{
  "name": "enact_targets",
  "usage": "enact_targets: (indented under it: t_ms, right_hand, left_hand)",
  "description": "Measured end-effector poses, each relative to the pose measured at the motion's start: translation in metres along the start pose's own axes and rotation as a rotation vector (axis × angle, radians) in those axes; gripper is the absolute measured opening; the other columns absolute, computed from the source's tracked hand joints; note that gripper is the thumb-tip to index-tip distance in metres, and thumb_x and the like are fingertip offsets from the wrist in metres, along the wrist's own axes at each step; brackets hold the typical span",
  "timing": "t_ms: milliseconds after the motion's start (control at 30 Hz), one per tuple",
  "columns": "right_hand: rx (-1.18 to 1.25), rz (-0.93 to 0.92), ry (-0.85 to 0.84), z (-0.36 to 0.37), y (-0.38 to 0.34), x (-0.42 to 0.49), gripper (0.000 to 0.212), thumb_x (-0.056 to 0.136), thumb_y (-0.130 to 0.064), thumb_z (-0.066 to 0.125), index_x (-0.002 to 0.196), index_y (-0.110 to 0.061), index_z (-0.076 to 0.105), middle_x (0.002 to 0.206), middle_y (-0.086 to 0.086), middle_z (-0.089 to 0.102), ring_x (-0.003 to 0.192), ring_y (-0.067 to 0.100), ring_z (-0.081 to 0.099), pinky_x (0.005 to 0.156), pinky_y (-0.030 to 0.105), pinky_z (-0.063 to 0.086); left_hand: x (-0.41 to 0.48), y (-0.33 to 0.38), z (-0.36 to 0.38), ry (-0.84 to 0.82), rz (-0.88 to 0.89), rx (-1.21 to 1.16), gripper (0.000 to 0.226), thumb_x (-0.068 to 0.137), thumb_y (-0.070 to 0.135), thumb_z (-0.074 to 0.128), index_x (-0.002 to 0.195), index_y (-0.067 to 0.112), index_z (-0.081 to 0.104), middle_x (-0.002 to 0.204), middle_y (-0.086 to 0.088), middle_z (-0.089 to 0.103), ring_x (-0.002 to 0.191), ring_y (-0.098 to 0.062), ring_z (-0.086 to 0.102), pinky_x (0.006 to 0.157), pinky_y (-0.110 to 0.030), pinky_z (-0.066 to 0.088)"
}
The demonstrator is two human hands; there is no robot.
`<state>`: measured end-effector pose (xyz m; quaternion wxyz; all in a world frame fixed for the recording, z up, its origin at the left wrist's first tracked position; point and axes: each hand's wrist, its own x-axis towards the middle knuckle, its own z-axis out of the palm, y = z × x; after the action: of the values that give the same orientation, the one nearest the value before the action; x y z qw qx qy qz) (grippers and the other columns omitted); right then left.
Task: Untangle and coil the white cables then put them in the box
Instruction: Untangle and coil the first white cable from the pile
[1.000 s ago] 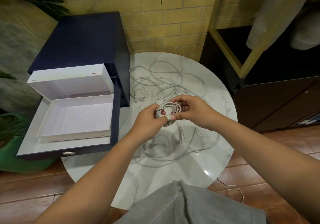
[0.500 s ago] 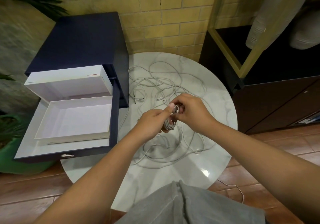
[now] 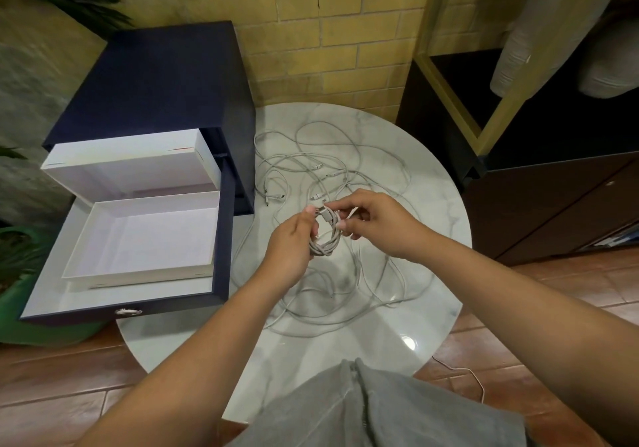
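Holding a coiled white cable [image 3: 325, 242] just above the round marble tabletop [image 3: 432, 204], between both hands. Clasped 1 side of the loops with the left grip [image 3: 294, 242], curled round the strands, thumb raised beside the grey connector [image 3: 321, 210] at the top of the coil. Pinched the opposite side with the right grip [image 3: 377, 221], narrow, thumb and forefinger closed on the strands. Had the other loose white cables [image 3: 332, 173] sprawled in a tangle across the tabletop, beyond and beneath the hands, with several plugs showing toward the far side. Had the open white box [image 3: 138, 275] seated in a pulled-out navy drawer [image 3: 224, 239] just left of the tabletop, well apart from the coil, with its lid [image 3: 131, 156] standing behind it against the navy cabinet [image 3: 155, 76]. Showed 1 more thin white cord [image 3: 465, 370] on the tiled floor, right of the tabletop's near edge, and grey trousers [image 3: 363, 408] at the bottom of the view.
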<state>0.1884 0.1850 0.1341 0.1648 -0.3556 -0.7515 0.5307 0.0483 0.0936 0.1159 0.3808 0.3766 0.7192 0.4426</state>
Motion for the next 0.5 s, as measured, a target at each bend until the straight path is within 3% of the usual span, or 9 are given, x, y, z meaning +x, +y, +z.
enact_targets:
  t_ms: [133,233,400,500]
  right_hand:
    - [0.181,0.089,-0.098,-0.0076,0.0042,0.0011,0.028,0.084,-0.002,0.069,0.103,-0.022,0.064,0.106,0.009,0.062,0.086,0.012,0.061,0.088,0.031,0.053]
    - [0.309,0.161,-0.171,-0.0077,0.0043,0.0008,0.028,0.087,0.003,0.062,0.108,-0.015,0.059,0.102,0.012,0.06,0.086,0.018,0.064,0.084,0.033,0.057]
    - [0.321,0.146,-0.125,-0.0076,0.005,0.0009,0.028,0.087,0.007,0.06,0.106,-0.013,0.057,0.095,0.005,0.063,0.078,0.016,0.066,0.078,0.029,0.057]
    - [0.34,0.14,-0.134,-0.0093,0.0061,0.0003,0.03,0.086,0.008,0.062,0.108,-0.011,0.057,0.095,0.005,0.063,0.079,0.019,0.068,0.081,0.033,0.058]
  left_hand:
    - [0.0012,0.0038,-0.0006,-0.049,0.018,0.007,0.046,0.101,0.044,0.033,0.067,0.018,0.047,0.063,0.005,0.048,0.057,-0.009,0.041,0.06,-0.025,0.034]
    - [0.0015,0.0054,-0.0003,-0.08,0.011,0.018,0.046,0.101,0.045,0.034,0.068,0.017,0.048,0.067,0.002,0.052,0.062,-0.011,0.044,0.063,-0.025,0.036]
    - [0.0017,0.0063,0.0031,-0.062,0.013,-0.024,0.044,0.099,0.047,0.037,0.071,0.016,0.05,0.065,0.004,0.049,0.057,-0.008,0.042,0.058,-0.023,0.035]
    - [0.0016,0.0082,0.0034,-0.105,-0.046,-0.116,0.036,0.097,0.048,0.042,0.086,0.019,0.059,0.077,0.007,0.058,0.072,-0.006,0.055,0.063,-0.014,0.044]
